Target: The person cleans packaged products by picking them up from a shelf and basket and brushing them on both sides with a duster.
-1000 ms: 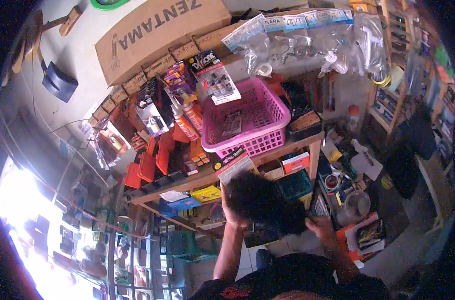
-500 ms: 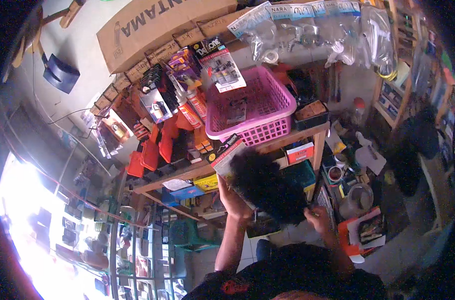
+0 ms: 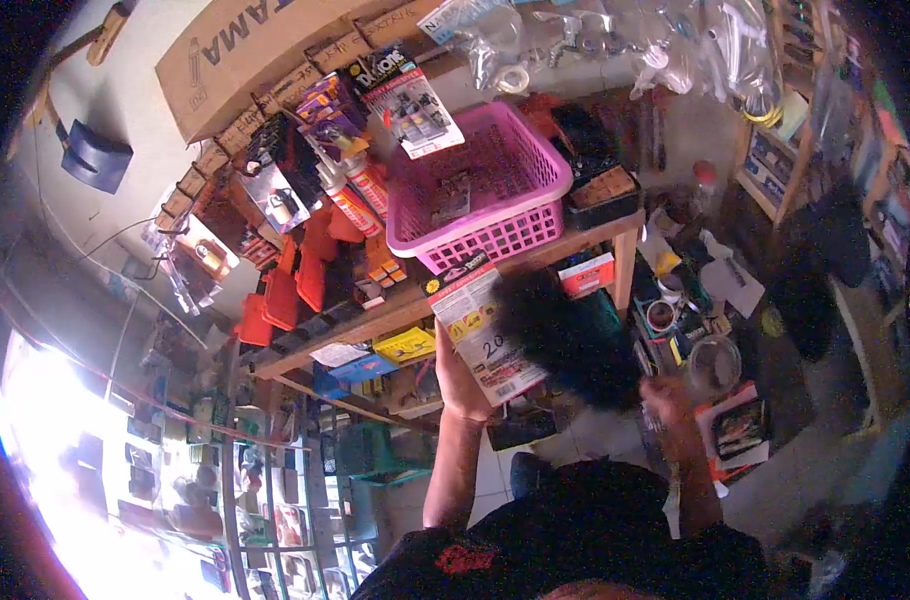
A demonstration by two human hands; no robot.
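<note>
My left hand (image 3: pixel 460 385) is closed on the lower left edge of a carded epoxy adhesive pack (image 3: pixel 487 345), its printed back with a handwritten "20" facing me. My right hand (image 3: pixel 667 402) is closed on the handle of a fluffy black duster (image 3: pixel 570 340), whose fibres lie against or just beside the card's right edge. Behind the pack, a pink plastic basket (image 3: pixel 505 235) stands on a wooden shelf. A similar adhesive card (image 3: pixel 415 115) leans at its back left, and a small pack (image 3: pixel 451 197) lies inside it.
Left of the basket are sealant tubes (image 3: pixel 350 205) and red hanging packs (image 3: pixel 280 295). A dark box (image 3: pixel 603 190) sits at its right. Under the shelf edge are yellow (image 3: pixel 405 345) and orange-white boxes (image 3: pixel 585 275). Assorted items, including a clear round container (image 3: pixel 715 362), crowd the floor at right.
The duster has moved right, off the card's face, so more of the printed back and the "20" shows. My right hand has shifted right and up. The camera view has shifted slightly.
</note>
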